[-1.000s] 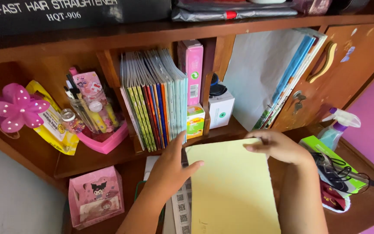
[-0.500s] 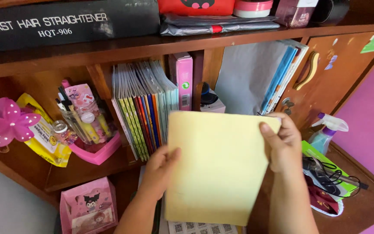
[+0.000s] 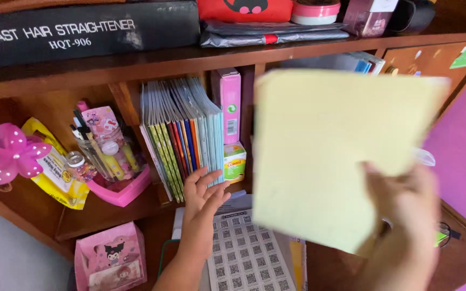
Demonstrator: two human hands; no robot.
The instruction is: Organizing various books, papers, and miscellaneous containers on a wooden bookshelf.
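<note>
My right hand (image 3: 403, 210) grips a large pale yellow folder (image 3: 330, 151) by its lower right part and holds it up, blurred, in front of the shelf's right compartment. My left hand (image 3: 203, 196) is open with its fingers spread, touching the bottom edge of a row of thin upright books (image 3: 182, 134) on the middle shelf. Below it lies a white sheet printed with a grid of small square codes (image 3: 246, 253).
A pink box (image 3: 228, 102) and a small green-yellow box (image 3: 234, 161) stand right of the books. A pink tray of pens (image 3: 117, 161), a pink flower (image 3: 9, 151) and a yellow packet (image 3: 57, 167) sit left. A pink paper bag (image 3: 109, 256) stands below. A long black box (image 3: 82, 29) lies on top.
The yellow folder rose off the sheets and swung up to the right in my right hand alone. My left hand let go of it and moved to the books.
</note>
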